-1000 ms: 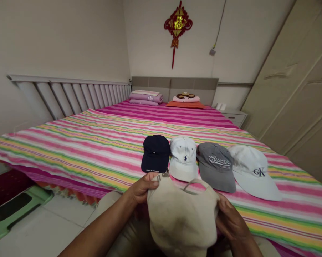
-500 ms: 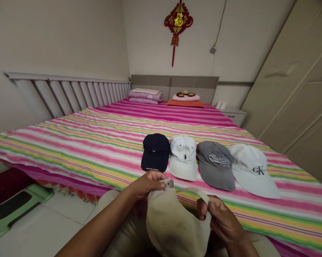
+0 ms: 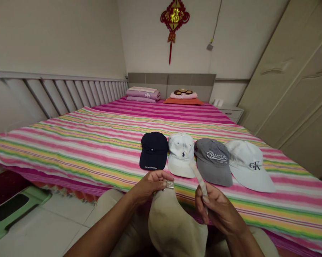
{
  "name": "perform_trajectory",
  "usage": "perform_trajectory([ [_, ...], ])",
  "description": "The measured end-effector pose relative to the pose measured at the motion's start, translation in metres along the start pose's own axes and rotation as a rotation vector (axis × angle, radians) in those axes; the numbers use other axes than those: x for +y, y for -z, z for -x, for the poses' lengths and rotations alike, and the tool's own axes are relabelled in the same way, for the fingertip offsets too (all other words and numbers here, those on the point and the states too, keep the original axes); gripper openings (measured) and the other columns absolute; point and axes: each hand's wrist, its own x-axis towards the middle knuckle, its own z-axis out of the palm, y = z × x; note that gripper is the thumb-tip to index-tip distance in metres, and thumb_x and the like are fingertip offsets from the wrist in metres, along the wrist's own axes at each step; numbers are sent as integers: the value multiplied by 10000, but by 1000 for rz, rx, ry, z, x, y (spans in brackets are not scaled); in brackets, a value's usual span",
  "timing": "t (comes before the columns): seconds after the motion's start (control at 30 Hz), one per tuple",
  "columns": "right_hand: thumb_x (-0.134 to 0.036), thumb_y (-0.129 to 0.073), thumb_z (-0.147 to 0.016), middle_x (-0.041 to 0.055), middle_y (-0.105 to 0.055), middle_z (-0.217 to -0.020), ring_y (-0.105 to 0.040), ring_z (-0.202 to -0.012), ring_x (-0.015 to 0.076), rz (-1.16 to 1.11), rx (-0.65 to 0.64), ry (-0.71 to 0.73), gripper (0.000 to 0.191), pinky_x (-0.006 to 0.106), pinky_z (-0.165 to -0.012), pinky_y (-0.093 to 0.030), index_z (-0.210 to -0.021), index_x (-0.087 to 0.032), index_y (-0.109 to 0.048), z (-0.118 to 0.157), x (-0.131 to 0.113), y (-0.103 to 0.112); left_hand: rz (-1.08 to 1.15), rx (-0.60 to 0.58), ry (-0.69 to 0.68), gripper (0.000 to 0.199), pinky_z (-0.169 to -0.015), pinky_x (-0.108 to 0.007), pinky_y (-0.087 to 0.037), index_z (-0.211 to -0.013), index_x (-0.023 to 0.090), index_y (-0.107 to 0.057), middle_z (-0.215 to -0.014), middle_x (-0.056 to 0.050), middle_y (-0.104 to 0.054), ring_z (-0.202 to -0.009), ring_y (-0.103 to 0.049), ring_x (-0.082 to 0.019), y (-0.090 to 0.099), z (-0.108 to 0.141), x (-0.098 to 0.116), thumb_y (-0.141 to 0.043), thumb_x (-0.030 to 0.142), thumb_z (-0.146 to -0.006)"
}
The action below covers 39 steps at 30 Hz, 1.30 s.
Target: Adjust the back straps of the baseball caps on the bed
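A beige cap (image 3: 177, 223) hangs over my lap with its back opening facing up. My left hand (image 3: 153, 185) pinches it beside the metal buckle (image 3: 169, 184). In my right hand (image 3: 221, 208) is the cap's adjusting strap (image 3: 199, 178), its free end pointing up and left, apart from the buckle. Beyond my hands, several caps lie in a row on the bed: a navy cap (image 3: 153, 150), a white cap with a small horse logo (image 3: 182, 153), a grey cap (image 3: 213, 160) with white lettering, and a white cap marked CK (image 3: 251, 166).
The bed (image 3: 91, 142) has a striped cover, with folded purple bedding (image 3: 143, 94) and a pink and orange stack (image 3: 183, 99) near the headboard (image 3: 187, 80). A green stool (image 3: 16, 210) stands on the floor at left. A wardrobe (image 3: 291, 92) is at right.
The strap, which spanned the cap's opening in a loop, now stands loose from the buckle in my right hand. My left hand keeps its hold by the buckle. The view has shifted slightly.
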Motion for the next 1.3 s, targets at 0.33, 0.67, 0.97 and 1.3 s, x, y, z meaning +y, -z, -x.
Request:
perform_trajectory([
  [0.33, -437, -616, -691, -80, -443, -413, -259, -277, 10, 331, 98, -126, 314, 146, -280, -150, -659, -153, -485, -22, -6, -22, -14, -37, -29, 225, -582, -201, -388, -791, 142, -657, -716, -34, -660, -613, -573, -103, -18, -7, -3, -727, 246, -605],
  [0.67, -377, -645, -665, -115, -350, -308, -170, -253, 10, 53, 146, -123, 312, 156, -270, -136, -554, -174, -436, -25, 4, -28, -43, -27, -63, 318, -593, -221, -387, -811, 153, -634, -704, -24, -634, -625, -554, -119, -25, -5, -7, -764, 229, -532],
  [0.97, -436, -611, -703, -104, -398, -314, -166, -245, 17, 3, 198, -103, 307, 149, -265, -141, -625, -168, -484, -25, 7, -34, 16, 201, -125, 233, -616, -228, -411, -725, 138, -639, -670, -18, -651, -611, -566, -114, -32, -1, -18, -762, 200, -537],
  [1.3, -316, -641, -648, -36, -473, -361, -368, -306, 45, -102, 267, -135, 246, 164, -337, -239, -506, -139, -545, -21, 5, -27, 423, 106, -48, 281, -568, -222, -444, -774, 132, -612, -662, -47, -665, -574, -597, -123, -24, -5, -33, -748, 270, -571],
])
